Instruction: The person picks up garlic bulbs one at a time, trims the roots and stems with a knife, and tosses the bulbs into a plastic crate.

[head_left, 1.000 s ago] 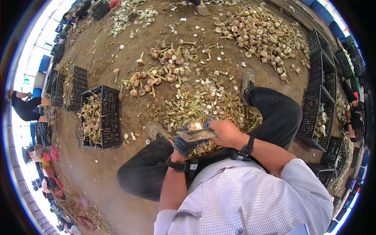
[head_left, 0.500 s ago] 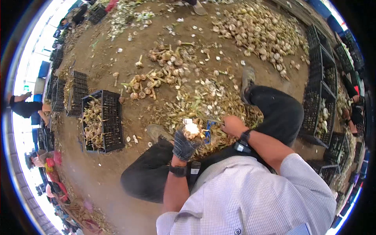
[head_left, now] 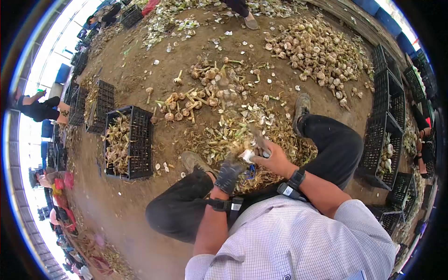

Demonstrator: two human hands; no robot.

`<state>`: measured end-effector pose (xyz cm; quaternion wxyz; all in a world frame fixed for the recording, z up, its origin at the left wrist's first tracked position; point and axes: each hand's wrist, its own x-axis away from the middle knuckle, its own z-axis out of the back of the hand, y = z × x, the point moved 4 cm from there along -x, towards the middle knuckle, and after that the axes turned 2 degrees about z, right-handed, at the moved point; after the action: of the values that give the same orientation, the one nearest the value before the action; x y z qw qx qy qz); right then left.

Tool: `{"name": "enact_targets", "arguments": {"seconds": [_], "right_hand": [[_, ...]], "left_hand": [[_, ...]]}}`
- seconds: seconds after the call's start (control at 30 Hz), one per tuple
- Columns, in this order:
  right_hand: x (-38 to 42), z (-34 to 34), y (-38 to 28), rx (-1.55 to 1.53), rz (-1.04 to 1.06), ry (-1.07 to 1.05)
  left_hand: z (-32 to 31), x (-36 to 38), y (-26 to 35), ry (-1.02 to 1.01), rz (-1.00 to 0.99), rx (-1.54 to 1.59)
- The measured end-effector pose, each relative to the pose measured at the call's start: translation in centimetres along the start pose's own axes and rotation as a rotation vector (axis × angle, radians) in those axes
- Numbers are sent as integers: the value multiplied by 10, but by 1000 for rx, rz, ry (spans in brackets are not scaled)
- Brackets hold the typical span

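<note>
A dirt floor (head_left: 140,205) is seen, with a black crate (head_left: 125,142) of stalks at left, scattered garlic in the middle, and a far garlic pile (head_left: 317,49) at right. The gloved left hand (head_left: 229,173) is closed around a garlic bulb (head_left: 246,155); the bare right hand (head_left: 275,160) is clenched on a blurred knife (head_left: 259,138) just beside it.

Right hand (head_left: 275,159) back at garlic bulb (head_left: 246,155)

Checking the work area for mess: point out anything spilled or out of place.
Cut stalks and skins litter the dirt by the feet, and loose garlic lies outside the black crate. Nothing looks damaged.
</note>
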<state>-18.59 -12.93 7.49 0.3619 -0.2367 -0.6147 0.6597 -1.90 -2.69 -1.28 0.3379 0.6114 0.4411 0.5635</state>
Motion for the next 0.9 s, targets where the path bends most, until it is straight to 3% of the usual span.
{"name": "enact_targets", "arguments": {"seconds": [0.03,0.1,0.17,0.23,0.27,0.33,0.4,0.5,0.53,0.57,0.6,0.7,0.73,0.77,0.8,0.87,0.9], "right_hand": [[1,2,-6,116,77,36],[1,0,-22,309,251,-31],[3,-7,-31,428,357,-83],[6,-9,-31,432,386,-62],[8,-7,-34,412,377,-45],[8,-3,-27,386,312,-27],[7,7,-6,378,197,-23],[11,15,-7,446,194,-37],[11,15,-5,495,182,-69],[10,14,-2,542,169,-101],[9,14,1,589,156,-130],[4,29,88,806,-261,-260],[4,30,103,755,-175,-138],[-2,30,99,590,-223,-139],[-1,28,90,418,-284,-140],[-2,25,57,60,-399,-121],[-4,19,50,59,-335,-94]], "left_hand": [[1,1,5,-15,18,87],[-19,13,57,-38,19,-201],[-22,8,44,-130,80,178],[-22,11,43,-143,-38,11],[-22,14,57,-127,-273,-490],[-23,12,54,-91,-1,-17],[-21,12,54,-117,-124,-402],[-14,8,28,-60,112,107],[-16,15,53,-142,-174,-412],[-17,26,79,-74,-499,-906],[-10,28,69,-22,-588,-1020],[-22,38,119,12,-644,-1033],[-10,29,107,58,-644,-1086],[0,26,89,112,-623,-1130],[3,14,67,24,-451,-962],[-4,-9,33,6,-101,-1033],[-12,-12,24,2,12,-985]]}}
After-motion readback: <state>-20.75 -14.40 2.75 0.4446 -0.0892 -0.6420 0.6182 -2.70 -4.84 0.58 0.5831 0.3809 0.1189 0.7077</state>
